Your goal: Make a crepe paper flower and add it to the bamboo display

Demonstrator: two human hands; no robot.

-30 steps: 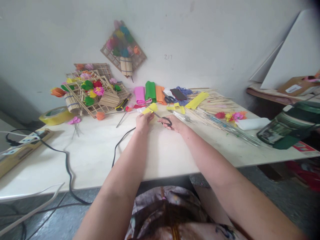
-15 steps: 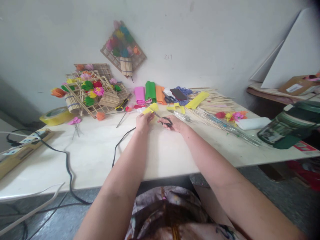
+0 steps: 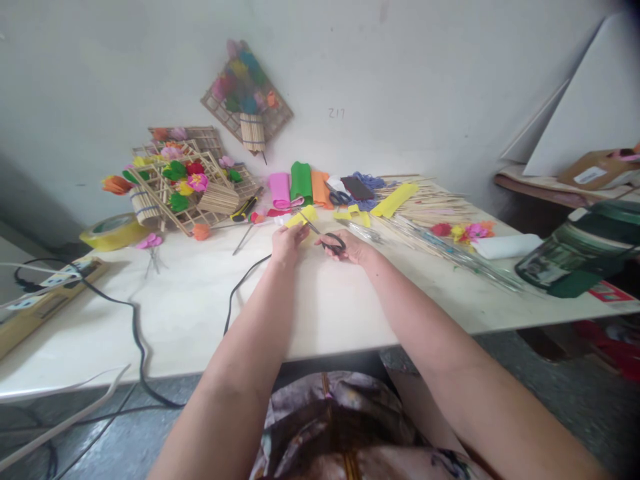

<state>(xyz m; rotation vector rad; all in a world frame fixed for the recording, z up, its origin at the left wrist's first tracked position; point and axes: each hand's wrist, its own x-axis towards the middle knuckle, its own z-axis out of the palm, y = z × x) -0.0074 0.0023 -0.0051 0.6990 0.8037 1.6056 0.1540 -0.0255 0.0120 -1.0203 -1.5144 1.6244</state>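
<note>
I get pale, even light across the wall [image 3: 400, 80] and table [image 3: 345, 313]. Soft shadows lie just right of the left forearm [image 3: 263, 320] and the power strip [image 3: 47, 307], so I read the light as coming mostly from the left. The floor [image 3: 117, 447] carries a bluish sheen at lower left. The hanging flowers [image 3: 245, 77] look smeared, the scissors [image 3: 334, 245] soft. My wide lens stretches the bottle [image 3: 560, 257]; the upper right corner darkens.

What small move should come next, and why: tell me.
Probably a gentle squeeze of the scissors by the right hand: their blades lie at the yellow piece that the left hand holds, though whether they stand open is too small to tell.
</note>
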